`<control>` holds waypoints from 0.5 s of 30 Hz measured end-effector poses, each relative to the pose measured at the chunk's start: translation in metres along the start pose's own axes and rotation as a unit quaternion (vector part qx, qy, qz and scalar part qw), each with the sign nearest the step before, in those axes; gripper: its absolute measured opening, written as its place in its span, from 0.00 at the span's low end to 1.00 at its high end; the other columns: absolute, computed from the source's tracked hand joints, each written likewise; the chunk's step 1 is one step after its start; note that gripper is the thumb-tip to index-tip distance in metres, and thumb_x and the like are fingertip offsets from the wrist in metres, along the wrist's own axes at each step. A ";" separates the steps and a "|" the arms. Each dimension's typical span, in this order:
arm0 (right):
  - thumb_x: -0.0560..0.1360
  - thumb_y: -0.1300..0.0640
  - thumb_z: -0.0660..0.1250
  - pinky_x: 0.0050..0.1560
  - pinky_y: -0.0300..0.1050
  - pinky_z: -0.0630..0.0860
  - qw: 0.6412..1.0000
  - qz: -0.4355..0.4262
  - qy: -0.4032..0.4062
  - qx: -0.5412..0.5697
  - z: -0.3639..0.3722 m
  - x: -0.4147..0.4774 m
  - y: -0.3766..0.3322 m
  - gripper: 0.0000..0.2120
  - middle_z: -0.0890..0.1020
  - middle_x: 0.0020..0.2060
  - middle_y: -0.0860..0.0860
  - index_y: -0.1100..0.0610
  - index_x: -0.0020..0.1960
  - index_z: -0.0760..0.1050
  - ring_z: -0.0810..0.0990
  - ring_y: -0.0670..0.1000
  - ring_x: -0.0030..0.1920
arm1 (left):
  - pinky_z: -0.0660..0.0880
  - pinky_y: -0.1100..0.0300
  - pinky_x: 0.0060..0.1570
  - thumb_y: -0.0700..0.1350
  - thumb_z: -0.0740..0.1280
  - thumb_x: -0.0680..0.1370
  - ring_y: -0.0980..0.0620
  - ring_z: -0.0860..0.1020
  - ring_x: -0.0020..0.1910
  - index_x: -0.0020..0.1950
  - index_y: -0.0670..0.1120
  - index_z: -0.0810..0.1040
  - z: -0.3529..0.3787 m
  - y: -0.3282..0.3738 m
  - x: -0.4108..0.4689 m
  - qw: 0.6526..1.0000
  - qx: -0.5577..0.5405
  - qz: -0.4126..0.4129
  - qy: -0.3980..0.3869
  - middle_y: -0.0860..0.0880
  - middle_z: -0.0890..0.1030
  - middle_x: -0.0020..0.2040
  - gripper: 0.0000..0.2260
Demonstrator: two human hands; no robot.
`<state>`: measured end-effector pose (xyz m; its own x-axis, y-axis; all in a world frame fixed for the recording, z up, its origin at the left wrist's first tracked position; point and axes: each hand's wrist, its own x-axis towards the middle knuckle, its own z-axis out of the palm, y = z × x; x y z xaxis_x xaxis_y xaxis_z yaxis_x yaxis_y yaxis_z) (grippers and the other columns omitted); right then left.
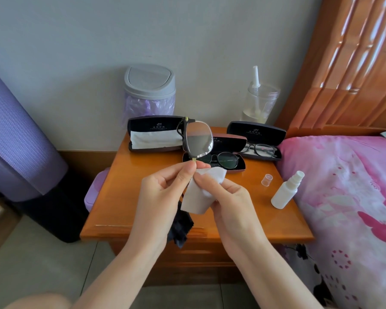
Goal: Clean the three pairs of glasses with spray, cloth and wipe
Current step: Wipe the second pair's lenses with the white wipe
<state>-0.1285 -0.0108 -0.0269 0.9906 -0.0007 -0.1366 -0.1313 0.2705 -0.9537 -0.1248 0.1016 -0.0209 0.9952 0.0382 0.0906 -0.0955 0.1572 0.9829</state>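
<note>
My left hand point(163, 192) pinches a pair of black-framed glasses point(197, 139) by the frame, holding them upright above the wooden nightstand point(120, 197). My right hand point(227, 197) holds a white wipe point(201, 197) against the lower part of the glasses. A dark cloth point(181, 228) hangs below my left hand. A second pair of glasses point(225, 160) lies in a brown open case, a third pair point(260, 150) in a black open case. A white spray bottle point(286, 190) lies at the table's right edge, its clear cap point(267, 179) beside it.
An open case with a white cloth point(154, 137) sits at the back left. A grey lidded bin point(149, 90) and a clear jar point(260, 101) stand by the wall. A pink bed point(348, 197) borders the right side, a purple mat point(16, 141) the left.
</note>
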 end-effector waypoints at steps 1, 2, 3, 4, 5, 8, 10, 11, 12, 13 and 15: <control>0.64 0.47 0.70 0.44 0.38 0.76 1.000 -0.001 0.000 -0.003 -0.001 0.000 0.000 0.17 0.85 0.40 0.51 0.57 0.46 0.83 0.82 0.46 0.43 | 0.80 0.65 0.40 0.51 0.65 0.72 0.60 0.82 0.44 0.43 0.56 0.84 0.000 0.000 0.000 1.000 0.007 0.003 0.004 0.57 0.85 0.42 0.07; 0.65 0.47 0.70 0.46 0.40 0.76 1.000 0.000 -0.003 -0.002 -0.002 0.001 0.001 0.17 0.85 0.41 0.51 0.57 0.47 0.83 0.82 0.48 0.45 | 0.80 0.65 0.40 0.51 0.66 0.72 0.61 0.82 0.44 0.43 0.56 0.83 0.001 0.000 0.000 1.000 0.009 0.004 0.009 0.58 0.85 0.42 0.07; 0.66 0.47 0.69 0.49 0.41 0.76 1.000 0.001 -0.007 0.002 -0.003 0.001 0.001 0.17 0.84 0.42 0.51 0.58 0.47 0.83 0.82 0.49 0.46 | 0.80 0.66 0.41 0.51 0.66 0.72 0.62 0.82 0.44 0.42 0.57 0.83 0.001 0.001 0.000 1.000 0.007 0.003 0.014 0.59 0.85 0.41 0.06; 0.66 0.46 0.69 0.50 0.42 0.76 1.000 0.002 -0.012 0.007 -0.003 0.001 0.001 0.17 0.84 0.42 0.51 0.58 0.48 0.83 0.82 0.49 0.47 | 0.80 0.66 0.41 0.51 0.66 0.71 0.62 0.82 0.43 0.40 0.58 0.83 0.000 0.002 0.000 1.000 0.003 0.002 0.018 0.60 0.85 0.41 0.06; 0.67 0.46 0.69 0.50 0.42 0.76 1.000 0.002 -0.017 0.009 -0.004 0.001 0.001 0.17 0.84 0.43 0.51 0.58 0.48 0.83 0.81 0.48 0.48 | 0.80 0.65 0.41 0.51 0.66 0.71 0.62 0.82 0.43 0.38 0.59 0.84 -0.001 0.002 0.001 1.000 0.000 0.000 0.023 0.60 0.85 0.40 0.06; 0.66 0.47 0.70 0.50 0.43 0.76 1.000 0.002 -0.027 0.004 -0.003 0.001 0.001 0.17 0.84 0.42 0.50 0.58 0.48 0.83 0.81 0.47 0.47 | 0.79 0.60 0.45 0.52 0.66 0.69 0.58 0.83 0.44 0.40 0.56 0.84 -0.003 0.004 0.002 1.000 0.000 -0.002 0.022 0.56 0.85 0.41 0.07; 0.63 0.48 0.72 0.49 0.42 0.76 1.000 0.002 -0.029 -0.003 -0.002 0.000 0.000 0.17 0.85 0.41 0.51 0.58 0.47 0.83 0.82 0.47 0.45 | 0.79 0.62 0.41 0.52 0.66 0.70 0.58 0.83 0.43 0.42 0.55 0.84 -0.003 0.004 0.000 1.000 0.011 0.006 0.018 0.55 0.85 0.41 0.08; 0.62 0.48 0.72 0.46 0.40 0.76 0.999 0.002 -0.030 -0.008 -0.002 0.000 0.000 0.17 0.85 0.41 0.51 0.58 0.47 0.83 0.82 0.48 0.44 | 0.79 0.65 0.37 0.53 0.65 0.70 0.59 0.82 0.41 0.41 0.56 0.83 -0.002 0.004 0.000 1.000 0.014 0.006 0.020 0.55 0.85 0.40 0.07; 0.62 0.49 0.73 0.43 0.37 0.77 0.999 0.002 -0.031 -0.014 -0.002 -0.001 -0.001 0.17 0.85 0.41 0.52 0.58 0.46 0.83 0.82 0.47 0.43 | 0.78 0.67 0.34 0.53 0.65 0.69 0.60 0.82 0.39 0.40 0.57 0.83 -0.002 0.004 -0.001 1.000 0.015 0.002 0.022 0.56 0.85 0.39 0.07; 0.62 0.50 0.73 0.41 0.35 0.76 0.999 0.003 -0.030 -0.021 -0.002 -0.002 -0.001 0.17 0.85 0.40 0.52 0.59 0.46 0.83 0.82 0.47 0.42 | 0.77 0.68 0.32 0.54 0.65 0.69 0.60 0.81 0.38 0.39 0.57 0.83 -0.001 0.004 -0.001 1.000 0.013 -0.003 0.022 0.57 0.85 0.38 0.07; 0.62 0.51 0.74 0.39 0.33 0.76 0.999 0.003 -0.029 -0.036 -0.002 -0.002 -0.002 0.16 0.85 0.40 0.52 0.59 0.46 0.83 0.83 0.45 0.40 | 0.77 0.68 0.31 0.54 0.65 0.69 0.60 0.81 0.38 0.39 0.56 0.84 -0.002 0.003 0.000 1.000 0.010 -0.010 0.016 0.56 0.85 0.39 0.08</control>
<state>-0.1304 -0.0129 -0.0249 0.9902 0.0569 -0.1277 -0.1366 0.1994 -0.9703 -0.1250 0.1038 -0.0181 0.9955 0.0662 0.0672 -0.0759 0.1390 0.9874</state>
